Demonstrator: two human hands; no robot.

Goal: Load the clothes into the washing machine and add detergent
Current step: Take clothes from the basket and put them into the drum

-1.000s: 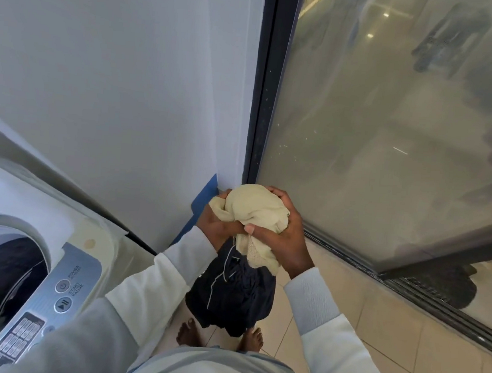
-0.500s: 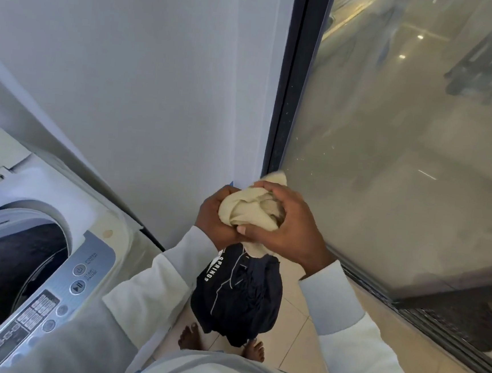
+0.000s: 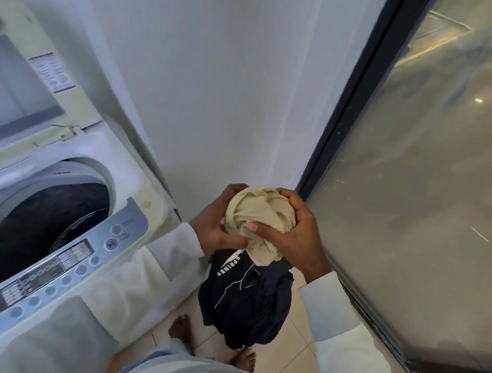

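Observation:
Both hands hold a bundle of clothes in front of my chest. A cream cloth (image 3: 261,214) is balled at the top, and a dark navy garment (image 3: 246,302) with white lettering hangs below it. My left hand (image 3: 214,228) grips the bundle from the left, my right hand (image 3: 289,234) wraps it from the right. The top-loading washing machine (image 3: 146,189) stands at my left with its lid (image 3: 25,77) raised. Its dark drum (image 3: 44,228) is open, and I cannot tell what lies inside.
The machine's grey control panel (image 3: 65,265) faces me along its front edge. A white wall (image 3: 218,79) rises straight ahead. A dark-framed glass door (image 3: 432,187) fills the right side. My bare feet stand on beige floor tiles (image 3: 291,366) below the bundle.
The view has swung left and the washing machine now fills more of the left side. The bundle has risen slightly and stays gripped in both hands.

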